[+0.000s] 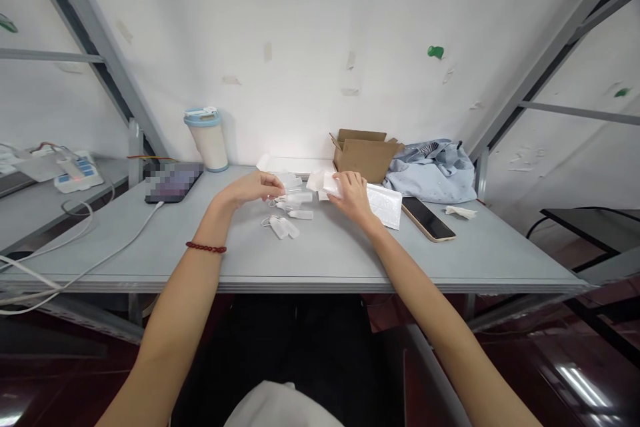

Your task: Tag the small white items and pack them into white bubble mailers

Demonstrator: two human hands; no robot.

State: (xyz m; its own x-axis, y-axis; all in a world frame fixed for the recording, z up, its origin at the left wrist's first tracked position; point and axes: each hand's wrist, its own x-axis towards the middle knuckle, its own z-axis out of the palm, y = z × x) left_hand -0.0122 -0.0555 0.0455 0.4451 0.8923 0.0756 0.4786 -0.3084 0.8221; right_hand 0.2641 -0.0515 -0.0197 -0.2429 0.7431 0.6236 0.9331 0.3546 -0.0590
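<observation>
Several small, flat white tags [301, 215] with thin loops lie in a loose group on the grey table [310, 257]. My left hand [256, 187], with a red bead bracelet on its wrist, is at the loop ends of the upper tags. Its thumb and fingers are pinched together, and whatever is between the tips is hidden. To the right, my right hand [354, 197] is closed around a shiny white packet [330, 183]. Under and beside that hand a white bubble-textured pouch [387, 205] rests on the table.
A small cardboard box [364, 159] stands open at the back, beside a crumpled light-blue cloth [433, 173]. A phone [430, 219] and crumpled tissue [461, 212] lie right. At left are a lidded cup [211, 141], a cabled device [173, 183] and a power strip [80, 172].
</observation>
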